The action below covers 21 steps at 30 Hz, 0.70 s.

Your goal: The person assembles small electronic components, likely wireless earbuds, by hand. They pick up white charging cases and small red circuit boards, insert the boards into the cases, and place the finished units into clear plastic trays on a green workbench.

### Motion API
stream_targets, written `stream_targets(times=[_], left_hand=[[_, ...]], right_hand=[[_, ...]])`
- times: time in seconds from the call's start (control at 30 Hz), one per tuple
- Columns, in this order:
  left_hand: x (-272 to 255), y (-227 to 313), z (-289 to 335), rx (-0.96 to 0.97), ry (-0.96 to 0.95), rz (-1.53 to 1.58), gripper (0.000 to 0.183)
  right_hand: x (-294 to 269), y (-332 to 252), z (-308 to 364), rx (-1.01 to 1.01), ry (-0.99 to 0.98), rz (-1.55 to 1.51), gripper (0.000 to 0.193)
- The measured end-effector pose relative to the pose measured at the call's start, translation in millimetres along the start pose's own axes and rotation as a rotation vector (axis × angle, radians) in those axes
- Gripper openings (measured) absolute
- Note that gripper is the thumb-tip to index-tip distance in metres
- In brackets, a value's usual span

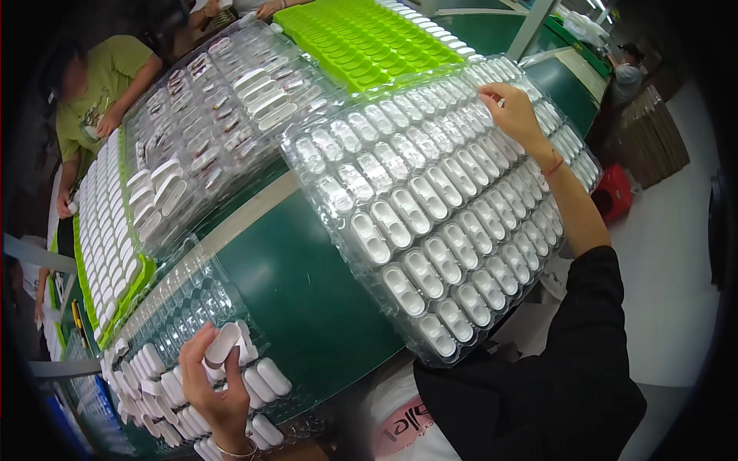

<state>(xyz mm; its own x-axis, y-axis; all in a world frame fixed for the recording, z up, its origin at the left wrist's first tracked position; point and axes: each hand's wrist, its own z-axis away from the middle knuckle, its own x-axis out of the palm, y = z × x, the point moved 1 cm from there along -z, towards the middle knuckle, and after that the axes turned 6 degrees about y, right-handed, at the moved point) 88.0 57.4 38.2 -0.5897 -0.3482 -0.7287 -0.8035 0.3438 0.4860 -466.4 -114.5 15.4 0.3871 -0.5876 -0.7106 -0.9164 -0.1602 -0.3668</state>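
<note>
Big clear blister tray full of white oval cases fills centre-right of the frame, tilted over the green conveyor belt, with the person's right hand pinching its far upper edge, fingers closed on the rim. Lower left, a smaller clear tray holds loose white cases (piled, not seated). The left hand grips one white case, long axis running up-right, just above that pile, so the left hand is nearer.

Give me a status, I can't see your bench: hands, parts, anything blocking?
Left hand gripping white oval case over near clear tray. Right hand on far edge of filled clear tray. Nothing blocking.
</note>
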Motion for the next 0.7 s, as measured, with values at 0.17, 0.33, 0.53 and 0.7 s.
stream_targets(times=[0.17,0.33,0.53,0.7], left_hand=[[21,13,-1,0.044,-0.09,0.027,0.034],[29,36,4,0.278,-0.176,0.102,0.031],[19,49,18,0.073,-0.215,0.34,0.034],[25,27,30,-0.471,-0.133,0.623,0.044]], right_hand=[[11,54,-33,-0.023,-0.034,0.184,0.019],[50,68,-76,0.006,-0.207,0.364,0.02],[49,62,-92,-0.142,-0.001,0.488,0.019],[54,-83,-52,0.039,-0.309,-0.208,0.017]])
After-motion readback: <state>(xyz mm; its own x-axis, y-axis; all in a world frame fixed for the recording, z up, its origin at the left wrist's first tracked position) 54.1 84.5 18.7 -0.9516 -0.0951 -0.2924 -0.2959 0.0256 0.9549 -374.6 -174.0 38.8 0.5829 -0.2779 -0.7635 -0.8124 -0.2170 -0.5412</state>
